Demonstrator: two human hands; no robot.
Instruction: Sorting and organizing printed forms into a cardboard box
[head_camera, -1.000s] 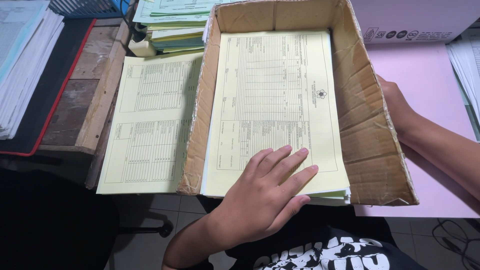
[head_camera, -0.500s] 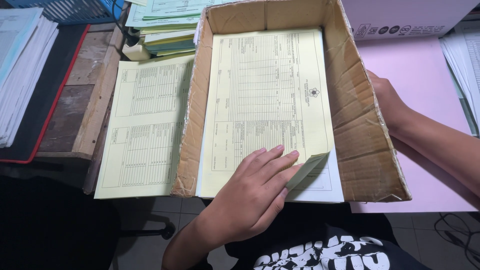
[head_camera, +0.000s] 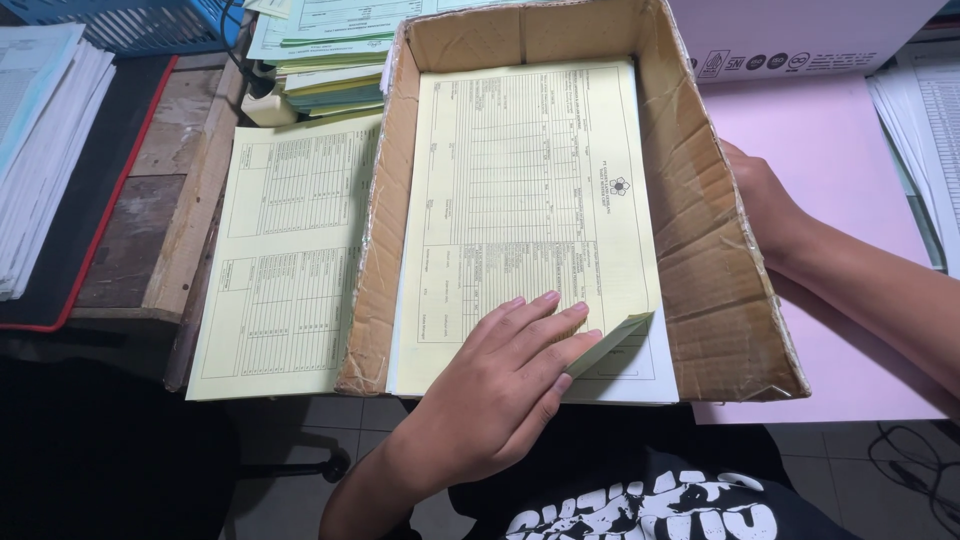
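Under your left hand (head_camera: 497, 385), thin matt yellow paper forms (head_camera: 525, 220), around them a creased, rough cardboard box (head_camera: 705, 250), beside your right hand (head_camera: 762, 200), smooth pink sheet (head_camera: 850, 160), far left, worn wooden board (head_camera: 165, 180)

A worn wooden desk (head_camera: 150, 200) stands over a grey tiled floor (head_camera: 330, 415). Left of the desk's planks lies a black mat with a red edge (head_camera: 70, 230), and behind it sits a blue plastic basket (head_camera: 130, 22). Right of the desk, a pink tabletop (head_camera: 850, 190) meets cables on the floor (head_camera: 915, 470).
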